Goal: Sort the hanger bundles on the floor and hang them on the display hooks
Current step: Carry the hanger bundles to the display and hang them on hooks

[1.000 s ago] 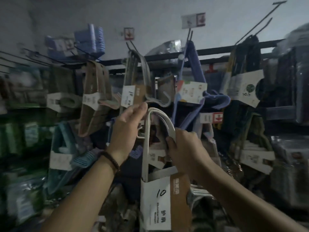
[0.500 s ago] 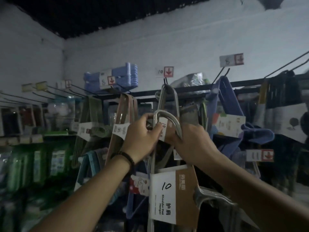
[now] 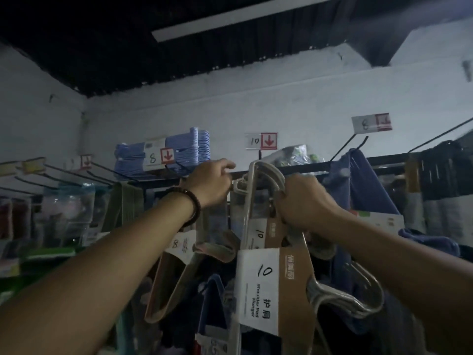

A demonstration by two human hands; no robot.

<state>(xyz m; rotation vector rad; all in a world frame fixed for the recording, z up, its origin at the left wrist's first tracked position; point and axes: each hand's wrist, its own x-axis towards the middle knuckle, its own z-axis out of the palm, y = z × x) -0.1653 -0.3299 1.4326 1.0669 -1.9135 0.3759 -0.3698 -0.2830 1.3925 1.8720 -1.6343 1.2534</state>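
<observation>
Now that both hands have lifted the bundle (image 3: 258, 285) up to the rail, right hand (image 3: 304, 201) clamped on its hooks, left hand (image 3: 212, 183) pinching beside, it's nearly on the "10" hook (image 3: 259, 155).

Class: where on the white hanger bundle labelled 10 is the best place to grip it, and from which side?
Grip the hanger bundle at its curved hook loop, from the right, as the right hand does. The loop is narrow and graspable, and the bundle hangs straight below it.
</observation>
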